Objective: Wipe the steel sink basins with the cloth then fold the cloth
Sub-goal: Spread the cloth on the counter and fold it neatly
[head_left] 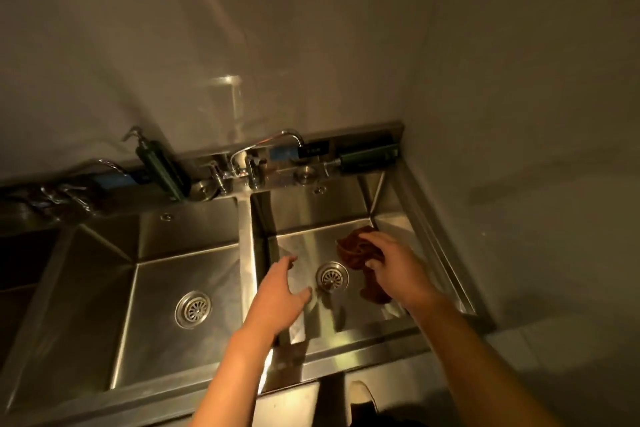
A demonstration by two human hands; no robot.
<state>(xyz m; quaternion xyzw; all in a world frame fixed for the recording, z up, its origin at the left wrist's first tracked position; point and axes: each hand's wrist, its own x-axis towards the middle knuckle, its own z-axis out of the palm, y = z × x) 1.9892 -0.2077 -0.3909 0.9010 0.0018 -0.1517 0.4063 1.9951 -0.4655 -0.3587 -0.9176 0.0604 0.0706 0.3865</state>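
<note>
A crumpled dark reddish-brown cloth [353, 253] lies on the floor of the right steel basin [304, 215], to the right of its round drain [331, 276]. My right hand [391, 267] lies on top of the cloth with fingers curled onto it. My left hand [282, 291] hovers inside the same basin to the left of the drain, fingers spread and holding nothing. A second basin [194, 239] with its own drain [193, 308] is to the left.
A faucet [270, 144] with handles stands behind the divider between the basins. Green soap dispensers [162, 170] sit on the back ledge, one [367, 158] lying at the right. Walls close in behind and to the right. A shoe [362, 395] shows below the front rim.
</note>
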